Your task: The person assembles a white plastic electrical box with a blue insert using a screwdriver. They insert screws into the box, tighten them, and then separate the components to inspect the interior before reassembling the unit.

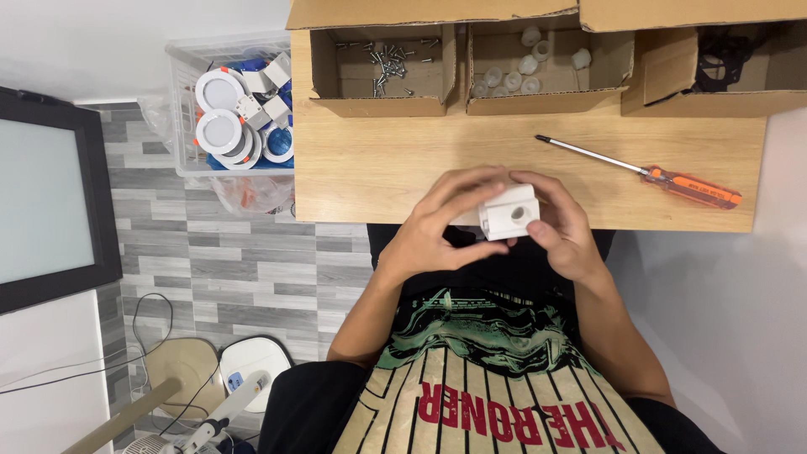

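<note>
Both hands hold one small white plastic box (509, 214) with a round hole in its side, just off the near edge of the wooden table (370, 168). My left hand (437, 227) wraps it from the left, fingers curled over its top. My right hand (563, 227) grips it from the right, thumb under the hole. An orange-handled screwdriver (639, 171) lies on the table to the right of my hands, its tip pointing left.
Three open cardboard boxes line the table's far edge: one with screws (387, 60), one with white round parts (521, 67), one with black pieces (723, 50). A clear plastic bin (185, 109) of white round lamps stands on the floor at left.
</note>
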